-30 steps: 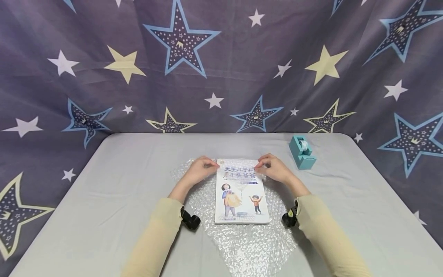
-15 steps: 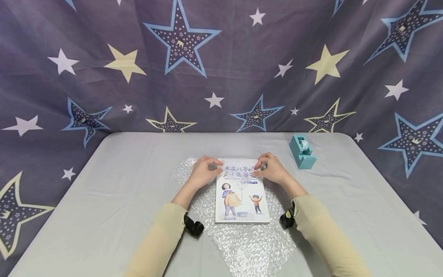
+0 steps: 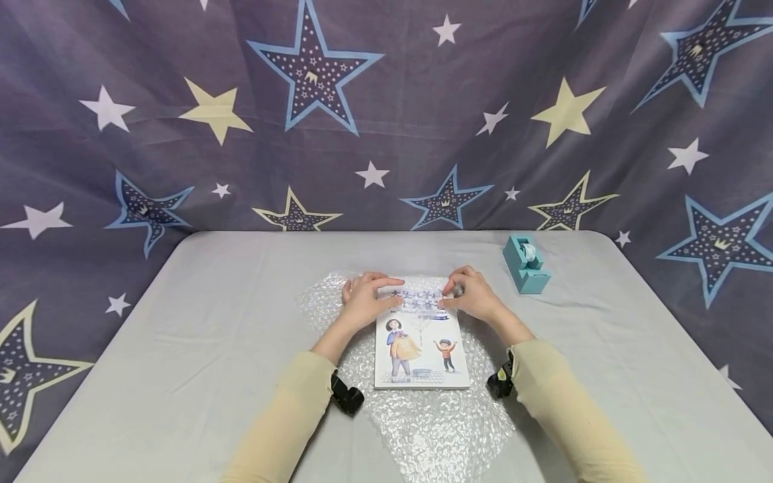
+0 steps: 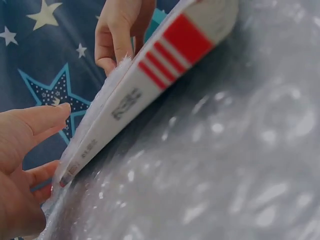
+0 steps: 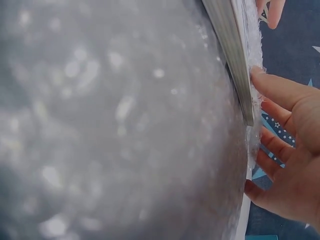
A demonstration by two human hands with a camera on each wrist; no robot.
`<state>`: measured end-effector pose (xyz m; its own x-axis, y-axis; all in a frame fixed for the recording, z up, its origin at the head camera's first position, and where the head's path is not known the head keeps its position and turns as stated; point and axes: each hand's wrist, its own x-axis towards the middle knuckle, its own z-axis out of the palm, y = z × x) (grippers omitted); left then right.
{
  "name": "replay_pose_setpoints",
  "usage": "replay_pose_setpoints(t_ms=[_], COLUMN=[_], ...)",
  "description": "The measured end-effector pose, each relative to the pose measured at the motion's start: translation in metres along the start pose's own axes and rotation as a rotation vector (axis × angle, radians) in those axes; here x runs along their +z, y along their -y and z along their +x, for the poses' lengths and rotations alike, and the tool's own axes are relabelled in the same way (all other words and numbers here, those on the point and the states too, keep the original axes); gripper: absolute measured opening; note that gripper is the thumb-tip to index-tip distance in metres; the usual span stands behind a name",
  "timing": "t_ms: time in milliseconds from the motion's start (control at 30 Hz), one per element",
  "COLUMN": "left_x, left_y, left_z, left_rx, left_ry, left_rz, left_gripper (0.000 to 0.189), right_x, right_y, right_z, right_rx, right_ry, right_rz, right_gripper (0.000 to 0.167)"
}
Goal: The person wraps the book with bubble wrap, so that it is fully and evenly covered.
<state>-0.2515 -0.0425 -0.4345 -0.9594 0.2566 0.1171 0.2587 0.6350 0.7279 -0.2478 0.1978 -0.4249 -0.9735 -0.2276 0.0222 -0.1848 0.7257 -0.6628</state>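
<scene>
A white picture book (image 3: pixel 423 355) with two drawn figures on its cover lies on a sheet of bubble wrap (image 3: pixel 441 429). Part of the wrap is folded over the book's top end, covering the title. My left hand (image 3: pixel 365 302) is over the top left corner, thumb and forefinger stretched across the folded wrap. In the left wrist view, that thumb stands apart from the lower fingers, beside the book's red-striped spine (image 4: pixel 188 38). My right hand (image 3: pixel 477 295) touches the folded wrap at the top right; its thumb (image 5: pixel 280 90) presses on the wrap, with the other fingers fairly straight.
A teal tape dispenser (image 3: pixel 527 265) with a clear roll stands at the table's back right. The table (image 3: pixel 241 302) has a pale grey cover. Behind it hangs a dark star-patterned curtain (image 3: pixel 386 100).
My left hand has moved right, farther over the book's top, and its pinched fingertips have spread. My right thumb has shifted slightly down from its forefinger. The book stays in place.
</scene>
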Motion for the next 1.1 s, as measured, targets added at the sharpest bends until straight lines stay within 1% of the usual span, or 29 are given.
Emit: replay_pose_setpoints(t_ms=[133,267,533,600,733,900,1000,1100], left_x=[0.003,0.007,0.012,0.013,0.013,0.012,0.012,0.012], left_y=[0.001,0.003,0.009,0.01,0.011,0.011,0.011,0.01], left_z=[-0.002,-0.003,-0.004,-0.005,-0.006,-0.008,-0.008,-0.008], left_rx=[-0.013,-0.004,0.063,0.07,0.08,0.078,0.075,0.072], left_ry=[0.021,0.02,-0.001,-0.002,0.001,0.013,0.012,0.013], left_rz=[-0.025,-0.03,0.044,0.06,0.063,0.059,0.056,0.045], left_gripper=[0.031,0.032,0.032,0.032,0.032,0.032,0.032,0.032], right_x=[0.002,0.001,0.001,0.002,0.002,0.0,-0.003,-0.006], right_y=[0.001,0.001,0.003,0.004,0.004,0.006,0.007,0.008], right_z=[0.0,-0.001,-0.002,-0.002,-0.002,-0.006,-0.009,-0.012], right_rx=[-0.004,-0.008,-0.008,-0.006,-0.011,-0.048,-0.084,-0.098], right_ry=[-0.007,-0.011,-0.008,-0.006,0.0,-0.006,-0.023,-0.036], right_rz=[-0.012,-0.012,-0.018,-0.028,-0.047,-0.071,-0.083,-0.085], right_gripper=[0.019,0.019,0.019,0.019,0.019,0.02,0.021,0.021])
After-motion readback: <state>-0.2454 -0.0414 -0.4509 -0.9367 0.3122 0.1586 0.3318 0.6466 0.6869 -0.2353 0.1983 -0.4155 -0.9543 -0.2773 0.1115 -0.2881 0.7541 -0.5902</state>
